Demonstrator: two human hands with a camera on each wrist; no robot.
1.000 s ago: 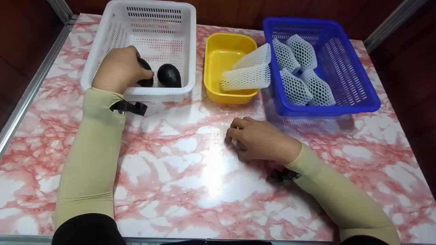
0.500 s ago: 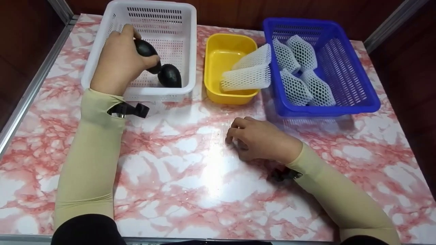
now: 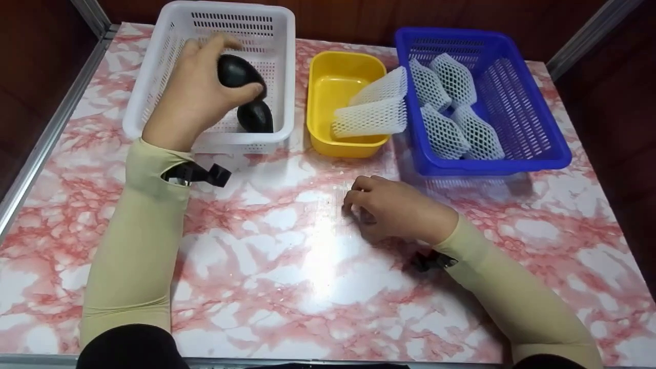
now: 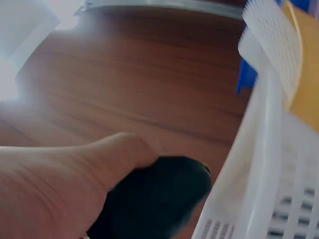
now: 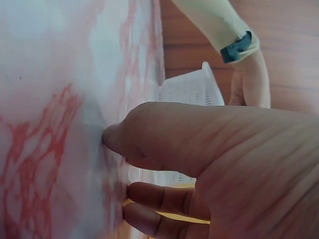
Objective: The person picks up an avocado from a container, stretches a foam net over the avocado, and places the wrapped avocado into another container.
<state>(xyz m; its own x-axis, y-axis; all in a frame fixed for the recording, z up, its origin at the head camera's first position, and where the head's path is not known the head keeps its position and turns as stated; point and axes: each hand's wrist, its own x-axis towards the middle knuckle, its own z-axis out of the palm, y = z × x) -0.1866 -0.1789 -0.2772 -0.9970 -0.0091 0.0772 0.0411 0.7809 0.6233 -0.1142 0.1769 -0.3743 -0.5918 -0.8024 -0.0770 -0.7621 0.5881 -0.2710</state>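
My left hand (image 3: 192, 100) grips a dark avocado (image 3: 240, 72) between thumb and fingers, raised inside the white slotted basket (image 3: 290, 77). A second avocado (image 3: 255, 118) lies in that basket's near right corner, partly behind the held one. Close up in the left wrist view, the held fruit is dark green, its far side hidden by my palm and thumb. My right hand (image 3: 397, 210) rests with fingertips down on the table, in front of the yellow tub (image 3: 328, 146). Its fingers hang loosely curled and hold nothing.
White foam net sleeves (image 3: 371, 117) lean out of the yellow tub toward the blue basket (image 3: 492, 164). Several net-covered pieces (image 3: 443, 132) lie in the blue basket's left half. Marbled red-and-white tabletop (image 3: 266, 246) spreads before the containers; a wooden wall (image 3: 348, 20) stands behind.
My left hand has lifted the avocado from the white basket's floor and carried it up and to the right, above the other one. The right hand has barely moved.
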